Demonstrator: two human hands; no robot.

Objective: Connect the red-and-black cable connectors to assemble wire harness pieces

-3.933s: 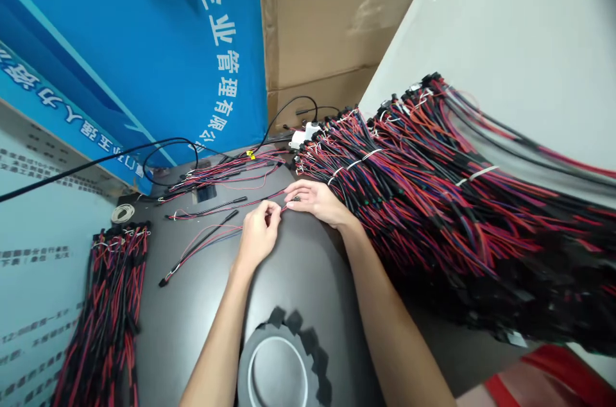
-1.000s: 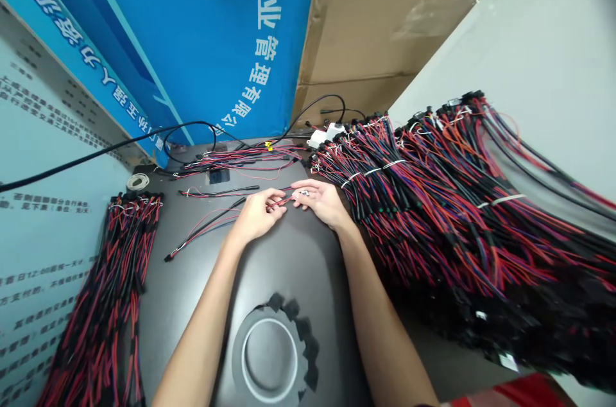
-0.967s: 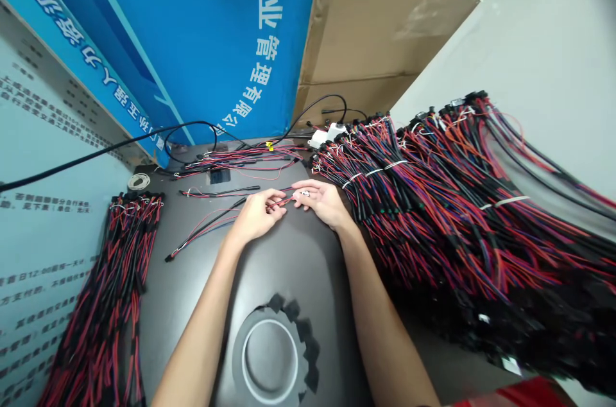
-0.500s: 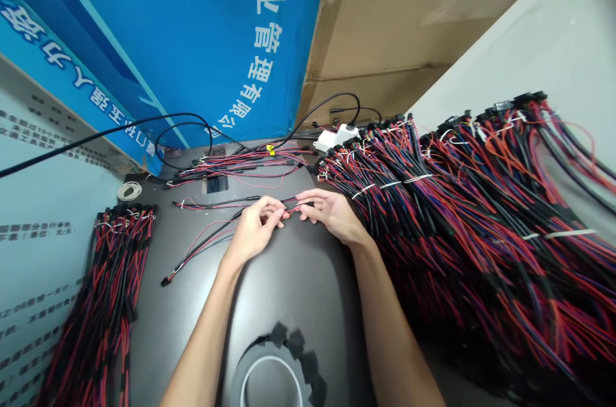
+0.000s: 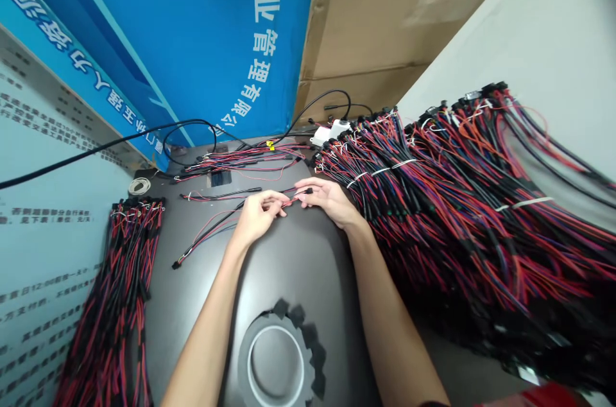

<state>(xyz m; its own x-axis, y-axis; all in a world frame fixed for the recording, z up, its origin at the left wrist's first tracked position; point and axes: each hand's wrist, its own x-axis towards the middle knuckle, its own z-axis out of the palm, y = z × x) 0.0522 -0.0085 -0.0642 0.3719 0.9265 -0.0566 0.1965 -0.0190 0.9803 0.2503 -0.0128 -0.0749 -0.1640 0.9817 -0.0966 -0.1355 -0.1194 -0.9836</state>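
Over the middle of the grey table, my left hand (image 5: 262, 214) is closed on a wire harness (image 5: 206, 233) of red and black wires. Its black connector end lies to the left on the table. My right hand (image 5: 325, 198) pinches the other end of the same harness, where red wires and a small black tip (image 5: 308, 190) show between the fingers. The two hands are a short gap apart. Just beyond them another harness (image 5: 221, 194) with a black sleeve lies flat, its right end running behind my hands. The fingertips hide part of the wires.
A roll of grey tape (image 5: 244, 365) with black pieces along its edge lies near me. Large tied harness bundles (image 5: 433, 189) fill the right side; another bundle (image 5: 128, 266) hangs at left. Loose harnesses (image 5: 240, 160), a white wire coil (image 5: 139, 186) and a blue panel (image 5: 206, 41) are behind.
The camera view has shifted slightly, showing more of the tape roll. Both hands stay on the harness, and its black tip now shows more clearly at my right fingers.
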